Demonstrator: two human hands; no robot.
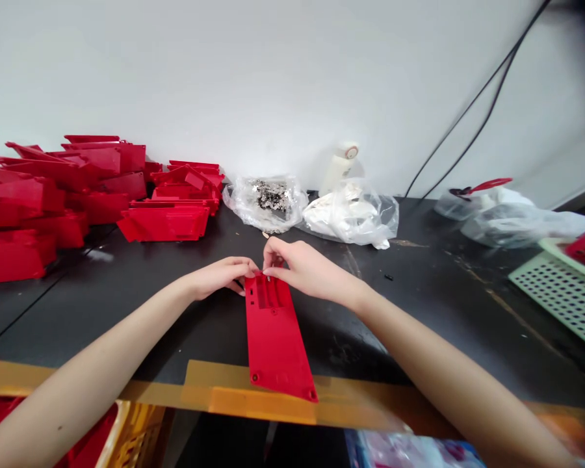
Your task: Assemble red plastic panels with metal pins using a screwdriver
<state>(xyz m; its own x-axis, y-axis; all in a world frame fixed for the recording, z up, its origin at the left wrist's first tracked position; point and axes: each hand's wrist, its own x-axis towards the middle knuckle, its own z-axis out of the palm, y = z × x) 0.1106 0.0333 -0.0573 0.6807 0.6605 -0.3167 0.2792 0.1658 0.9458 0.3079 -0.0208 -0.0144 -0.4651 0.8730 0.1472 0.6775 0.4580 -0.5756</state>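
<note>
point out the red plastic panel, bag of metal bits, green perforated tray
red plastic panel (274, 341): head view, flat face
bag of metal bits (272, 201): head view, bag's middle
green perforated tray (563, 296): head view, side wall

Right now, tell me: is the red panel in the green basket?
No, the red panel lies on the black bench.

A flat red plastic panel (275, 338) lies on the black bench (409, 338), its near end across a strip of amber tape (214, 390). A heap of red plastic housings (63, 195) sits at ten o'clock, a clear bag of small metal parts (272, 196) at twelve, a clear bag of white items (351, 214) at one, a perforated green plastic tray (563, 292) at three.
</note>
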